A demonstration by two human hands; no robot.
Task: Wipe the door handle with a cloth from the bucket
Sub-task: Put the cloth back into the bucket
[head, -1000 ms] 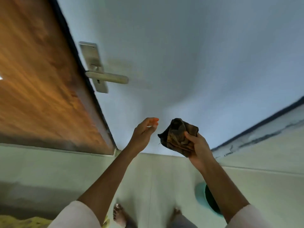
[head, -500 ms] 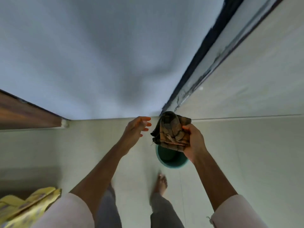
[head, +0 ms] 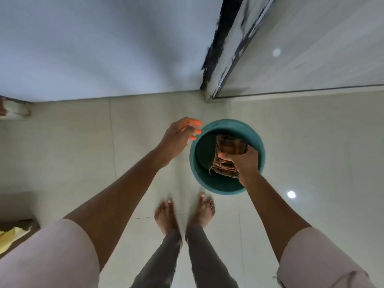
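Where the view begins, at its lower edge, two pale pinkish short sleeves (head: 47, 258) frame the scene, and between them stand two legs in grey trousers ending in bare feet (head: 185, 213) on the glossy cream tiled floor (head: 72, 154). Both forearms extend forward from the sleeves. Just beyond the toes, a round teal plastic bucket (head: 260, 146) sits on the tiles, its opening facing the camera and its interior dark. The right hand (head: 245, 161) is positioned over the bucket's near right portion, with the fingers curled and clamped on a folded brown checked cloth (head: 228, 146); a frayed edge of the fabric hangs below the thumb, and the upper part of the fold protrudes beyond the knuckles. Whether the cloth is above the rim or already inside the bucket cannot be determined. The left hand (head: 178, 136) is held beside the bucket's left rim, holding nothing, with the fingers loosely spread and slightly bent, their tips near the rim. A small patch of yellow fabric (head: 10, 235) is visible at the left edge. Further away, the floor meets a flat white panel (head: 104, 44), and to the right of it stands a dark vertical frame edge with chipped, worn paint (head: 220, 48). The door handle is outside the view.
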